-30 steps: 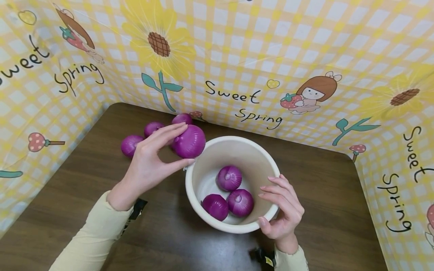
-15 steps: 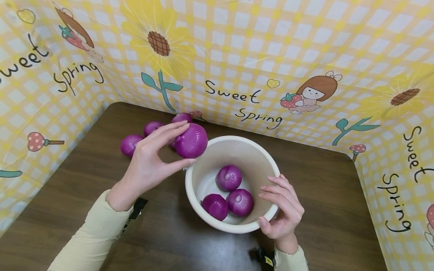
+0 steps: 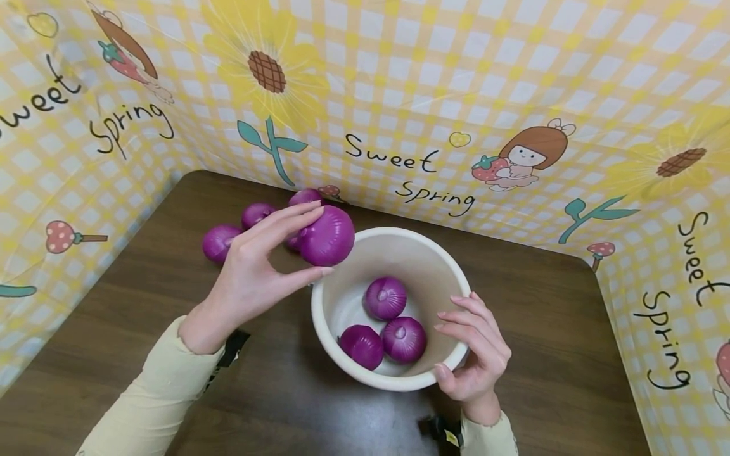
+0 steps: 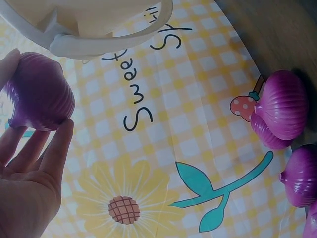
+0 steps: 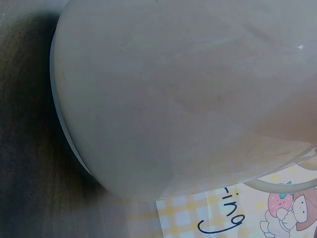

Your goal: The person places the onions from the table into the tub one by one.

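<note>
My left hand (image 3: 248, 275) pinches a purple onion (image 3: 327, 236) between thumb and fingers, at the left rim of a cream bucket (image 3: 320, 323). The left wrist view shows this onion (image 4: 42, 91) held up beside the bucket's handle (image 4: 124, 45). Inside the bucket lie three more purple onions, one at the back (image 3: 385, 298) and two in front. With its fingers over the inside of the rim and the thumb at the front, my right hand (image 3: 479, 354) grips the bucket's right side. The bucket's outer wall (image 5: 173, 99) fills most of the right wrist view.
Several purple onions (image 3: 220, 244) rest on the brown wooden table (image 3: 547, 367) behind and left of my left hand. A yellow checked cloth (image 3: 388, 82) with flowers and lettering stands around the table's back and sides.
My left hand has shifted slightly right with the onion, which overlaps a little more of the bucket's rim. The right hand and the bucket hold still.
</note>
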Action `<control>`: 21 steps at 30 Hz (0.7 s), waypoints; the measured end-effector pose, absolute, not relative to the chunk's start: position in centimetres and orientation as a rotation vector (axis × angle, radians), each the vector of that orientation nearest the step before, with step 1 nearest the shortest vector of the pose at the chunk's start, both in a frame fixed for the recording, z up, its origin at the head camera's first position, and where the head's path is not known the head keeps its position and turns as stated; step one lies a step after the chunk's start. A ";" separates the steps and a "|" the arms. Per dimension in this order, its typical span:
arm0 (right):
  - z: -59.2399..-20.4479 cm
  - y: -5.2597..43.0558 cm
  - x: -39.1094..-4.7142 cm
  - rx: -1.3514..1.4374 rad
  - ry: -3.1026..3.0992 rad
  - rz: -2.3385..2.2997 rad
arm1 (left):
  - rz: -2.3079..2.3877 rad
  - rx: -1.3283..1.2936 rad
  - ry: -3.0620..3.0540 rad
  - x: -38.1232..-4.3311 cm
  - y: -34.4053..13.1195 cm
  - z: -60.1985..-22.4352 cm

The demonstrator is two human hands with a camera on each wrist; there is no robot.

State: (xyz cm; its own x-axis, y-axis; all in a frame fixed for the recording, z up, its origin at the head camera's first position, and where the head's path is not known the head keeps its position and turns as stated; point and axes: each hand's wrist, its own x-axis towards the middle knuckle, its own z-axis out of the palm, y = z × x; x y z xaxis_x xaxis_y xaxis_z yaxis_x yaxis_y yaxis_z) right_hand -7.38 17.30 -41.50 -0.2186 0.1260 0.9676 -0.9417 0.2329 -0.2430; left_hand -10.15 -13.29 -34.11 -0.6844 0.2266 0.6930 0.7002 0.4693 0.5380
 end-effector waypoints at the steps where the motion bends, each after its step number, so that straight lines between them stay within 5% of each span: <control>1: -41.5 17.3 -7.4 0.831 -1.412 1.230 | -1.147 -0.769 -2.180 -10.1 -13.3 -34.1; 21: -41.6 17.3 -7.4 0.834 -1.402 1.229 | -1.140 -0.894 -2.218 -9.5 -12.5 -33.5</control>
